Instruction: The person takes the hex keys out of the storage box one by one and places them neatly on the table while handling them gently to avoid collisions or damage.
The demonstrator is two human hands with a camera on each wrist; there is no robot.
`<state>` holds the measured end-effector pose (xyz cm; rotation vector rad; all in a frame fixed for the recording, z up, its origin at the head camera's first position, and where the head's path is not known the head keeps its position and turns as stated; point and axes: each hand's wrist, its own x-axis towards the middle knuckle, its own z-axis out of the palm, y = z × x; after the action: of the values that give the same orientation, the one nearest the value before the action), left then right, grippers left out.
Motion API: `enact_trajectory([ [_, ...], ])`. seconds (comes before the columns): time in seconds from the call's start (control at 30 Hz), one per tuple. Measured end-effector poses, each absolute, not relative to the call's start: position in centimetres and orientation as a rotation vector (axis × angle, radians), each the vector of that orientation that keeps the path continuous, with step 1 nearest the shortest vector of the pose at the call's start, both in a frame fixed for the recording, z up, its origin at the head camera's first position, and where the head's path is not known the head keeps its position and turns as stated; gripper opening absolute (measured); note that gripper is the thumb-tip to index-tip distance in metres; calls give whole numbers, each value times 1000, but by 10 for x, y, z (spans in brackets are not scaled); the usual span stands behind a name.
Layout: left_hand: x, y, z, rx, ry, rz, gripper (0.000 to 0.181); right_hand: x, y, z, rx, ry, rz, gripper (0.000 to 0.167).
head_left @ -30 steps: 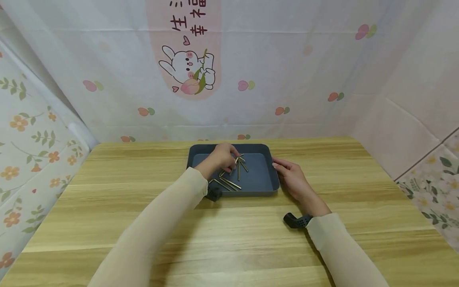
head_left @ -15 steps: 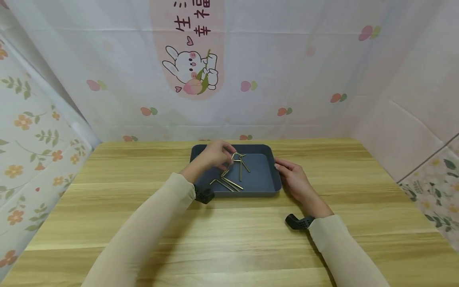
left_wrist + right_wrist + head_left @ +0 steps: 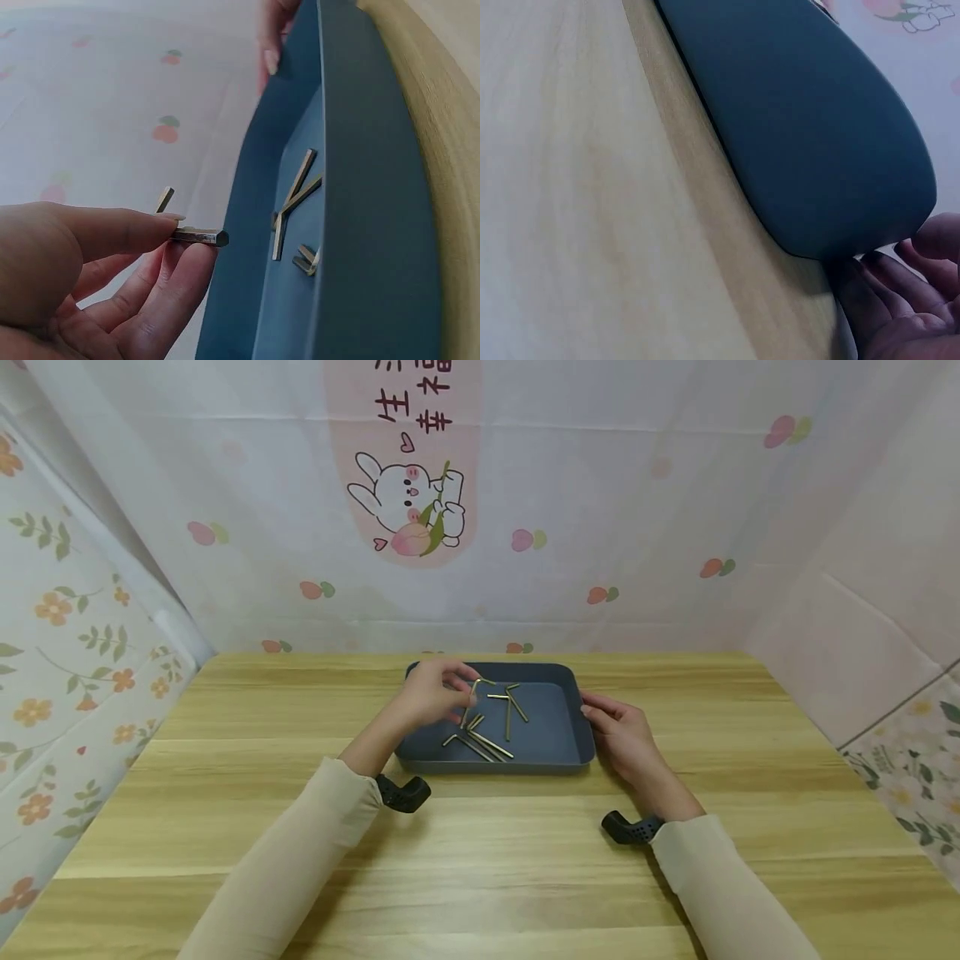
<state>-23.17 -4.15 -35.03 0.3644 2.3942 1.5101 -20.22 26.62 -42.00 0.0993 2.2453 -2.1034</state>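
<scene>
My left hand [image 3: 431, 695] is above the left part of the dark blue-grey tray [image 3: 480, 767]. In the left wrist view, this hand [image 3: 127, 262] pinches an L-shaped brass-coloured hex key [image 3: 199, 236] between thumb and fingers. Several similar keys [image 3: 491, 745] lie in the tray, some crossing each other [image 3: 296, 196]. At the tray's right end, my right hand [image 3: 628, 739] grips the wall. The right wrist view shows that hand [image 3: 907, 307] with thumb against the tray's corner and fingers low beside it, partly hidden by the tray [image 3: 810, 135].
The tray stands near the back of a wooden table [image 3: 480, 868]. Behind it hangs a white cloth [image 3: 630, 485] with a rabbit print, and a flowered cloth [image 3: 97, 643] hangs at the left. Each wrist wears a black device [image 3: 405, 795].
My left hand has moved left, away from the keys in the tray's middle, lifting one key with it. My right hand has stayed at the tray's right end.
</scene>
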Motion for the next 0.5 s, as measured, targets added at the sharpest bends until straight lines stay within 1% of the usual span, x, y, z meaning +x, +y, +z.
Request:
enact_trajectory([
  [0.3, -222, -67, -355, 291, 2316, 1701, 34, -200, 268, -416, 115, 2241, -2127, 48],
  [0.5, -217, -84, -360, 222, 2317, 1708, 38, -199, 275, -415, 110, 2278, -2085, 50],
])
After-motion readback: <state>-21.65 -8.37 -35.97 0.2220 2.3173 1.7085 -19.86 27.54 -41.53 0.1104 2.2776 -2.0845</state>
